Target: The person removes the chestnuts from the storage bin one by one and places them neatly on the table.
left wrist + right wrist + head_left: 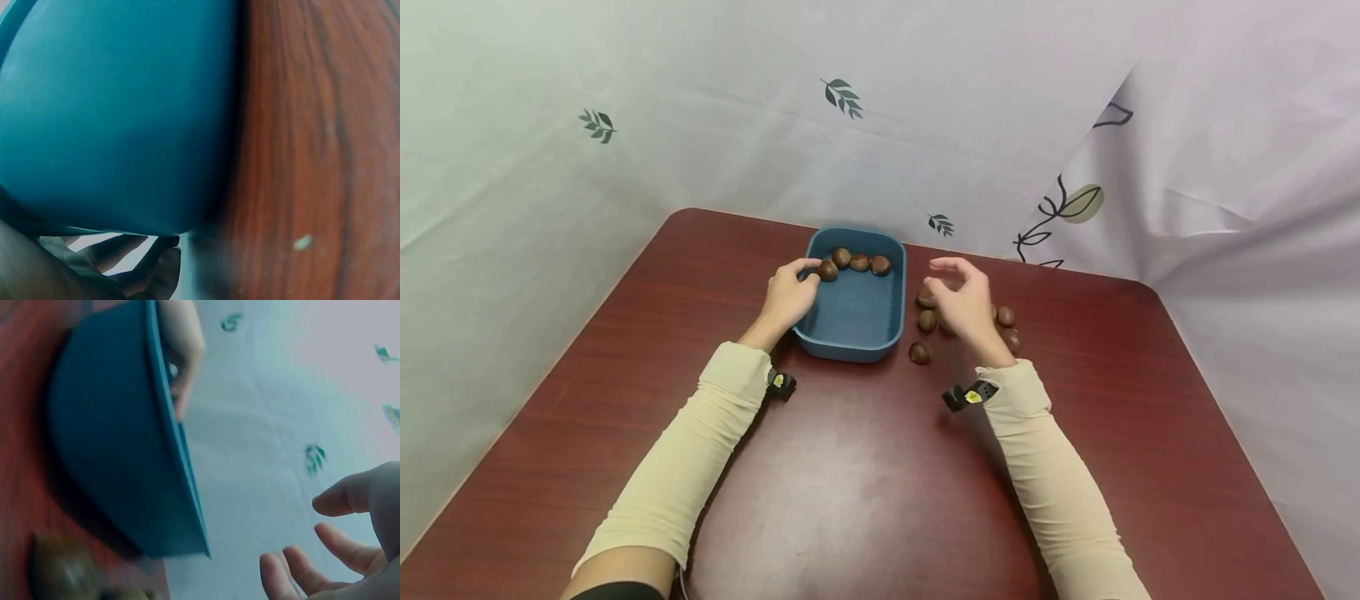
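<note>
Head view: the bin point(850, 321) stands upright on the table point(835, 467), its mouth facing up and its long axis running away from the person. Four chestnuts point(860, 262) lie in a short, bent row toward its far end, their own axes too small to tell. Right of the bin, loose chestnuts point(921, 352) are scattered on the table, some partly hidden by the right hand point(967, 304). That hand hovers over them, thumb and forefinger well parted in a curve. The left hand point(788, 296) reaches over the bin's left rim, thumb and forefinger a little apart beside the leftmost chestnut; whether it grips rim or chestnut, I cannot tell. Nearer the person than the bin, each wrist wears a black wristband point(781, 384) with a yellow mark too small to read. Behind the bin hangs a pale sheet point(722, 92) with printed leaves.

Left wrist view: the bin's smooth outer wall fills much of the frame. The left hand's fingers show past its lower edge, slightly bent and spread. A pale speck point(303, 242) lies on the table beside the bin.

Right wrist view: the bin appears turned sideways, the left hand past its rim. Blurred chestnuts lie near its end; the right hand's thumb and fingers stand wide apart, a bare gap between.
</note>
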A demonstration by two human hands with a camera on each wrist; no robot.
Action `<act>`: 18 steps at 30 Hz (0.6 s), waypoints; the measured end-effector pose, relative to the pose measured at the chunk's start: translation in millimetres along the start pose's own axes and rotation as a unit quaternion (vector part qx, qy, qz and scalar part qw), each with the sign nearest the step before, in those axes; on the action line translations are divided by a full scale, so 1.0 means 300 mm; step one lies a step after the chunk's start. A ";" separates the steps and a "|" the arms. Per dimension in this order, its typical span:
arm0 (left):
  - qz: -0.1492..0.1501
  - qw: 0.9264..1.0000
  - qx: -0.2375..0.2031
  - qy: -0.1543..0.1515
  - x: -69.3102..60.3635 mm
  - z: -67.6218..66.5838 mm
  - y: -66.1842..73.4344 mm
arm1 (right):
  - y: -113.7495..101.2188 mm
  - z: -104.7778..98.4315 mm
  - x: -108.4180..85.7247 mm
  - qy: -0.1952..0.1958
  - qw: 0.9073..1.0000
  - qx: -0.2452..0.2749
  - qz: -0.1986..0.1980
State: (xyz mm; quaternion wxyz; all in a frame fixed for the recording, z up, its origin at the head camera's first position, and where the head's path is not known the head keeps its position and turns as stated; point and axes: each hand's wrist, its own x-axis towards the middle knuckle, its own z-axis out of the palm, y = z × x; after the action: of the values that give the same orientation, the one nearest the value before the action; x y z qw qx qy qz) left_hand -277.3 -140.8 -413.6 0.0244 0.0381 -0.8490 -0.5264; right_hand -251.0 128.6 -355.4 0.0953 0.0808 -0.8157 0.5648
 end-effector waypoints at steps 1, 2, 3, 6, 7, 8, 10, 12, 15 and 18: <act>0.000 1.000 0.000 0.000 0.000 0.001 0.000 | 0.001 0.020 0.002 -0.010 1.000 -0.001 -0.006; 0.001 1.000 0.000 0.001 0.001 0.002 -0.001 | 0.001 0.041 0.004 -0.020 1.000 -0.004 -0.011; 0.002 1.000 0.001 0.001 0.001 0.003 -0.001 | 0.002 0.061 0.007 -0.031 0.999 -0.009 -0.016; 0.003 1.000 0.001 0.000 0.000 0.002 -0.002 | 0.001 0.121 0.019 -0.063 0.998 -0.015 -0.015; 0.003 1.000 0.001 0.000 -0.001 0.001 -0.002 | 0.001 0.139 0.022 -0.074 0.997 -0.019 -0.008; 0.003 1.000 0.003 -0.001 -0.002 0.000 -0.002 | 0.002 0.157 0.025 -0.083 0.996 -0.027 -0.002; 0.002 1.000 0.004 -0.002 -0.005 -0.001 -0.001 | 0.008 0.192 0.034 -0.101 0.994 -0.038 0.012; 0.002 1.000 0.003 0.000 -0.008 -0.001 0.002 | 0.011 0.222 0.044 -0.115 0.992 -0.055 0.023; 0.008 1.000 0.006 0.004 -0.010 -0.002 0.008 | 0.012 0.262 0.067 -0.126 0.988 -0.081 0.032; 0.011 1.000 0.008 0.006 -0.012 -0.003 0.012 | 0.011 0.294 0.089 -0.120 0.986 -0.107 0.041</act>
State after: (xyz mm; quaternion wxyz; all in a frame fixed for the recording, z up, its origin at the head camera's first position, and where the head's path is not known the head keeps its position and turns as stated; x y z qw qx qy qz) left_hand -274.0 -139.6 -410.0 0.0350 0.0317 -0.8537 -0.5187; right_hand -283.2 46.6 -382.1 -0.0180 0.1038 -0.8797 0.4638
